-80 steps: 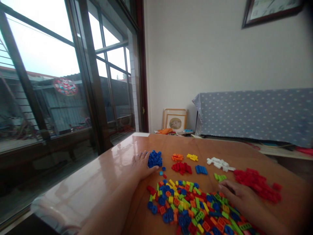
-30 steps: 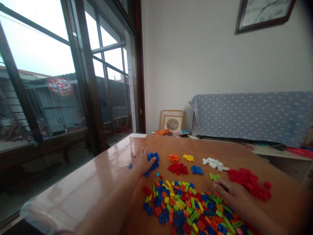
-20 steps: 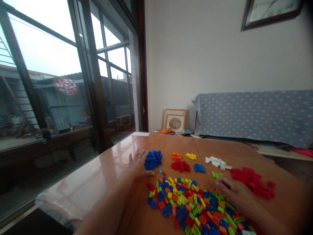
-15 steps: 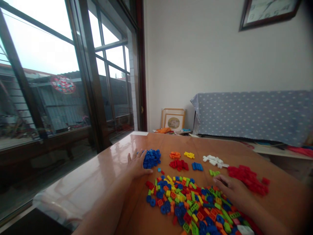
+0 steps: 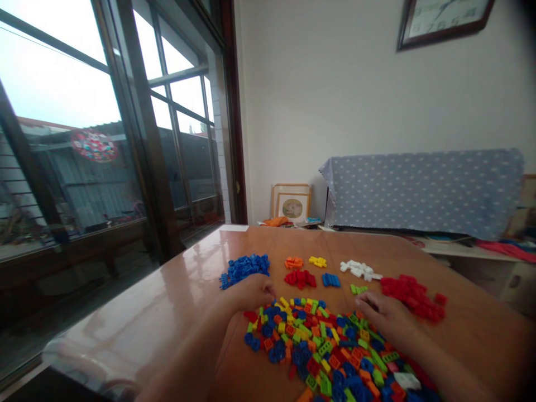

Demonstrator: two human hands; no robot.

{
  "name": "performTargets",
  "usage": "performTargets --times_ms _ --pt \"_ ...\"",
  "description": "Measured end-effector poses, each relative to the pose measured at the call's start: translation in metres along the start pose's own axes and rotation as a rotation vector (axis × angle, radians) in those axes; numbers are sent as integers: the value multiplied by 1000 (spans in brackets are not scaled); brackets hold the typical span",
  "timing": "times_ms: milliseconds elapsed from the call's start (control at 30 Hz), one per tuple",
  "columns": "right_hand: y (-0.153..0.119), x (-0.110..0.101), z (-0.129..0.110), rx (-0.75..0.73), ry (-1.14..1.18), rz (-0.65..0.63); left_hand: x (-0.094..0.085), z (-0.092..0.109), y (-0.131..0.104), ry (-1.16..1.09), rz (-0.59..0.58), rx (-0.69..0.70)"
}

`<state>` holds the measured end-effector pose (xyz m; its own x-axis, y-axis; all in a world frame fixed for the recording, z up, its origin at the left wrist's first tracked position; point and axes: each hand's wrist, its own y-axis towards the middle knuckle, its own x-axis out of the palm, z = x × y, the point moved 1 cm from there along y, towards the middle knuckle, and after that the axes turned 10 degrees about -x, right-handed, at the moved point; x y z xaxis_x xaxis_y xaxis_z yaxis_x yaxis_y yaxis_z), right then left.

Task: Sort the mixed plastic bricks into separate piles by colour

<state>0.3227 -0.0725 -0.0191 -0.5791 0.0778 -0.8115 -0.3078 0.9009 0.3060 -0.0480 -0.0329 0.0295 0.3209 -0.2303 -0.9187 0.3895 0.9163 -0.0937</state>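
**Left hand (image 5: 253, 290) and right hand (image 5: 380, 310) at the mixed brick pile (image 5: 320, 341)**

I view the left hand at the pile's far-left edge, fingers curled narrow and directed rightward. The right hand is loosely curled at the far-right edge, knuckles toward the left. I cannot tell whether either hand holds a brick.

Mixed brick pile: located on the wooden table (image 5: 188, 318), between the forearms. Its long axis runs diagonally, far left to near right. Individual bricks point in many directions.

Single-color groups, beyond the pile:
- Blue cluster (image 5: 247, 267): just past the left hand; long axis slants from near left to far right.
- Orange pieces (image 5: 293, 262) and yellow pieces (image 5: 317, 262): side by side, farthest out.
- Red pieces (image 5: 300, 278) and blue bars (image 5: 331, 280): one row nearer. Bars lie parallel, long axes pointing away from the wearer.
- Green pieces (image 5: 358, 289): just beyond the right hand.
- White pieces (image 5: 359, 270): row extends rightward to the red brick heap (image 5: 412, 297), which slants far left to near right.
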Motion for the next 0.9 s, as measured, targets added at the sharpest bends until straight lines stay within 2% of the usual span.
performTargets --times_ms 100,333,467,533,600,700,767,900 --pt "0 1 -1 -4 -3 -2 8 12 -5 29 -58 -9" --pt "0 4 -2 -12 16 5 11 22 -11 117 -6 -44" --pt "0 4 -2 -19 34 -4 14 17 -8 37 41 -34" --pt "0 3 -1 -12 42 -4 14 9 -4 -59 130 -50" --pt "0 3 0 -3 52 -4 10 -4 -1 -152 283 -98" --pt "0 4 3 7 63 0 2 -32 2 -209 512 -227" --pt "1 6 6 7 58 3 -1 -51 2 -171 623 -372" --pt "1 11 11 1 35 -4 -1 -77 0 -108 651 -553"
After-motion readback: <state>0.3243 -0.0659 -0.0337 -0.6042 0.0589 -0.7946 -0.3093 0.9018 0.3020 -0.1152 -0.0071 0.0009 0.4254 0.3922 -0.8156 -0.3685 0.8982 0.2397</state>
